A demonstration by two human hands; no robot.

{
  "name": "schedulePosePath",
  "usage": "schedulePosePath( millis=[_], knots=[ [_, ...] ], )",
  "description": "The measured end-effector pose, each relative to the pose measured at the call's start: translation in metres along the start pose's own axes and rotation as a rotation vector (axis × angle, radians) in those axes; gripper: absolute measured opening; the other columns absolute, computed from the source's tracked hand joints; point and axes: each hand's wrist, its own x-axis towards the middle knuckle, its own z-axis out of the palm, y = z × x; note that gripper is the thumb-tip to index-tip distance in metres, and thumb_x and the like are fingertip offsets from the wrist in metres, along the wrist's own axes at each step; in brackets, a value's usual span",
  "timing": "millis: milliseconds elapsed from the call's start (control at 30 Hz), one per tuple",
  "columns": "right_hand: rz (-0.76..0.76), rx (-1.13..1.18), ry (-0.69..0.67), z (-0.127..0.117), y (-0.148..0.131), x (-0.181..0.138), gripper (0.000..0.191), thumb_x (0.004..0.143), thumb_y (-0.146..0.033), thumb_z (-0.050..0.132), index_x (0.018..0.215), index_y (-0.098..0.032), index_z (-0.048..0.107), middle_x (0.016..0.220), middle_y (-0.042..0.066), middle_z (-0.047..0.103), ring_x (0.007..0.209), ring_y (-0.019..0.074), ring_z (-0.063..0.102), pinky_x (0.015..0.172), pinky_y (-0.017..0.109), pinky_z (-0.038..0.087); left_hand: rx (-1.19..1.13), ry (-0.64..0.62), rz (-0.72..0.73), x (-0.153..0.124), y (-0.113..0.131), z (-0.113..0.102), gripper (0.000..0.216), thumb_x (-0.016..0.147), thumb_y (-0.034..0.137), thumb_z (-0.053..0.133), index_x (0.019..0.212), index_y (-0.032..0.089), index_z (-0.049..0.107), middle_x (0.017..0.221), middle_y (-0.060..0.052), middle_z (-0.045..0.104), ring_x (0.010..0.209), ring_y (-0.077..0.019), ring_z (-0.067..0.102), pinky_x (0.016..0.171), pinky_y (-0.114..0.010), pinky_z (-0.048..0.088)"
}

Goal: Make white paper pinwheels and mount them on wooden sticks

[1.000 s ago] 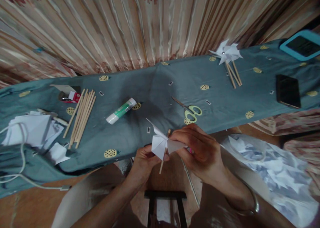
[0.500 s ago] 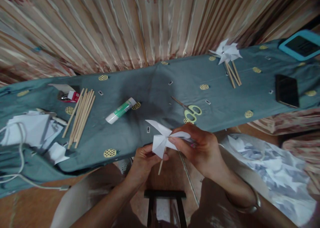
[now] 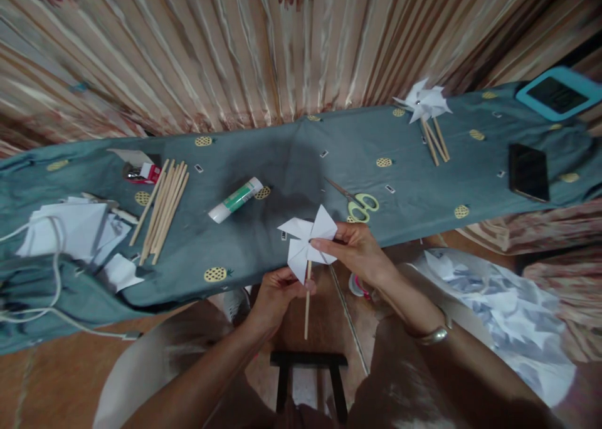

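A white paper pinwheel [image 3: 298, 248] is held up in front of the table edge, its blades facing me. Its wooden stick [image 3: 307, 316] points down below the blades. My left hand [image 3: 282, 294] is closed on the stick just under the blades. With thumb and fingers, my right hand [image 3: 355, 250] pinches the right-hand blades near the centre, the thumb lying across the front. Beyond the hands lie scissors [image 3: 360, 203] with pale green handles and a green and white glue stick [image 3: 236, 199].
Several wooden sticks [image 3: 164, 212], a small red box [image 3: 143, 170] and stacked white paper [image 3: 70, 228] lie at left on the cloth. Finished pinwheels [image 3: 426, 103], a phone [image 3: 528, 172] and a blue-framed device [image 3: 559, 93] are at right. A plastic bag [image 3: 503, 310] of paper pieces stands below.
The pinwheel has turned to face me more squarely, its stick now hanging nearly upright. My right hand has shifted slightly and flattened against the blades. The view has moved a little.
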Motion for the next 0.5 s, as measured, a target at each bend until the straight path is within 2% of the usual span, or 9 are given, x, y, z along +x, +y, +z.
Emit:
schedulePosePath(
  millis=[200, 367, 500],
  knots=[
    [0.099, -0.183, 0.011, 0.0, 0.009, 0.013, 0.029, 0.06, -0.037, 0.08, 0.077, -0.014, 0.075, 0.077, 0.005, 0.077, 0.063, 0.0152, 0.066, 0.061, 0.027, 0.05, -0.085, -0.013, -0.065, 0.001, -0.008, -0.004, 0.036, 0.046, 0.033, 0.093, 0.068, 0.014, 0.073, 0.068, 0.0, 0.068, 0.063, -0.0104, 0.061, 0.069, -0.025, 0.052],
    [0.166, -0.237, -0.026, -0.001, 0.003, 0.021, 0.025, 0.057, -0.032, 0.081, 0.074, -0.014, 0.075, 0.074, 0.004, 0.076, 0.063, 0.015, 0.066, 0.061, 0.026, 0.051, -0.102, -0.028, -0.056, 0.003, -0.009, -0.006, 0.036, 0.044, 0.034, 0.094, 0.053, 0.013, 0.066, 0.061, -0.001, 0.066, 0.059, -0.0089, 0.061, 0.066, -0.022, 0.051],
    [0.165, -0.455, -0.018, -0.003, -0.002, 0.03, 0.019, 0.059, -0.03, 0.083, 0.069, -0.016, 0.075, 0.065, 0.001, 0.073, 0.064, 0.017, 0.067, 0.059, 0.025, 0.052, -0.135, -0.024, -0.087, 0.004, -0.009, -0.004, 0.037, 0.04, 0.032, 0.094, 0.06, 0.013, 0.07, 0.064, -0.001, 0.067, 0.063, -0.0102, 0.062, 0.069, -0.023, 0.052]
  ],
)
